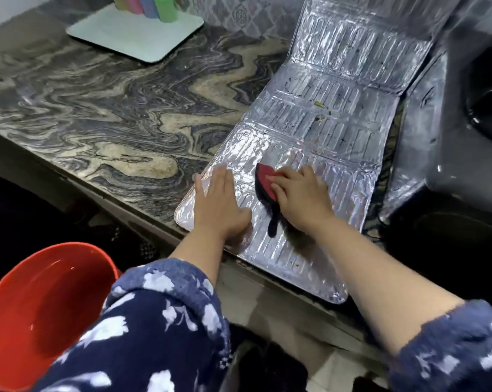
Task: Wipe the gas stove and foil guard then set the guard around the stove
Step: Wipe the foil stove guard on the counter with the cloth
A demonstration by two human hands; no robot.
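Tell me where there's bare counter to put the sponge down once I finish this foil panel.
The marble counter lies bare between the white board at the back and the foil guard on the right. It is crowded on the guard, where the left hand presses and the right hand scrubs with the sponge.

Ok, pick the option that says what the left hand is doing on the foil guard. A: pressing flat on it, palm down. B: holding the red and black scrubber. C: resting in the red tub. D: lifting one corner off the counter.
A: the left hand lies flat, fingers spread, on the foil guard, while the right hand holds the scrubber.
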